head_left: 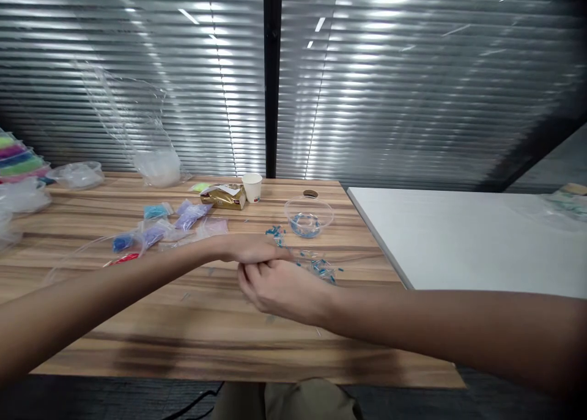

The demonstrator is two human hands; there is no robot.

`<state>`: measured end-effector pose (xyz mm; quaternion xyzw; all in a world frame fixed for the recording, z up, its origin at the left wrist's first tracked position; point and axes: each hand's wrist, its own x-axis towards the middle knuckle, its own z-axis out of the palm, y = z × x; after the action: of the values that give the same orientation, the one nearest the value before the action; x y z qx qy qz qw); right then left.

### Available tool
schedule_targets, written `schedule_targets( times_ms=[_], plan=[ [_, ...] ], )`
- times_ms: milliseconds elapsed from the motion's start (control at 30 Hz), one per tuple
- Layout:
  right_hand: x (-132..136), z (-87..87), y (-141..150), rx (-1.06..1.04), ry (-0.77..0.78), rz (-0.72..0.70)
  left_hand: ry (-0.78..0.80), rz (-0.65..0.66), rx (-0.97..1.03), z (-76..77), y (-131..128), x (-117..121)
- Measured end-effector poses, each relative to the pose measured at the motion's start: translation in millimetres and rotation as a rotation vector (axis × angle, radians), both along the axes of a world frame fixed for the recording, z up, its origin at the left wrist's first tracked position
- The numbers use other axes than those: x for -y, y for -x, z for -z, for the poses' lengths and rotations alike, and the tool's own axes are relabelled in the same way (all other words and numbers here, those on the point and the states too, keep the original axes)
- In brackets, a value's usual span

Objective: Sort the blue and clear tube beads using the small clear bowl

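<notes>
My left hand (250,247) reaches across the wooden table (137,322), palm down, its fingers drawn together near a scatter of small blue beads (321,266). My right hand (279,288) sits just below it, fingers curled in toward the left fingertips; whatever they pinch is too small to make out. A second small cluster of blue beads (275,230) lies just beyond the hands. A clear plastic bowl (309,216) holding blue beads stands behind them.
Several small bags of blue and purple beads (156,230) lie to the left, with a gold packet (224,196), a white paper cup (252,187) and a large clear bag (156,163) further back. Coloured bead boxes (18,160) sit far left. A white table (458,236) adjoins on the right.
</notes>
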<state>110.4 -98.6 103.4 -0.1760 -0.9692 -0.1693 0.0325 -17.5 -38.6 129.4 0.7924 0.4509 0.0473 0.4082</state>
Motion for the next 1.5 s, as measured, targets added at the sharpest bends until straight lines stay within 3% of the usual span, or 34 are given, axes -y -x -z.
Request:
schedule_targets(
  times_ms=[33,100,167,233,333,400,567,733,833,933,1067,1167,1300,1500],
  plan=[
    [-1,5.7,-16,-0.001,-0.049,-0.034,-0.021,0.043,-0.023,5.7,11,5],
    [-4,23.1,-53,-0.021,-0.048,-0.022,-0.230,-0.001,-0.079,22.5,37,16],
    [-2,44.2,-88,-0.043,0.022,0.058,-0.506,-0.078,-0.118,46.9,64,32],
    [5,63.3,-112,-0.080,0.041,0.120,-0.683,-0.092,-0.117,74.6,85,50],
    [18,82.1,-122,-0.129,-0.011,0.155,-0.764,0.064,-0.170,106.4,101,79],
    [22,89.6,-119,-0.159,-0.022,0.160,-0.783,0.082,-0.224,115.3,106,94],
    [12,104.6,-111,-0.232,0.096,0.216,-0.781,-0.019,-0.345,116.2,117,115],
    [3,109.6,-109,-0.256,0.216,0.347,-0.752,0.010,-0.369,125.4,120,107],
    [-1,106.3,-110,-0.256,0.217,0.391,-0.729,0.073,-0.345,127.1,112,95],
    [-4,100.2,-116,-0.292,0.204,0.418,-0.726,0.167,-0.285,119.0,96,88],
    [10,91.7,-134,-0.379,0.260,0.442,-0.701,0.440,-0.129,102.4,64,96],
    [32,88.8,-147,-0.339,0.373,0.352,-0.599,0.582,-0.070,97.5,41,101],
    [50,86.2,-149,-0.147,0.528,0.098,-0.561,0.537,-0.077,100.7,29,87],
    [28,85.0,-139,-0.129,0.569,0.123,-0.500,0.559,-0.168,104.0,48,64]
  ],
)
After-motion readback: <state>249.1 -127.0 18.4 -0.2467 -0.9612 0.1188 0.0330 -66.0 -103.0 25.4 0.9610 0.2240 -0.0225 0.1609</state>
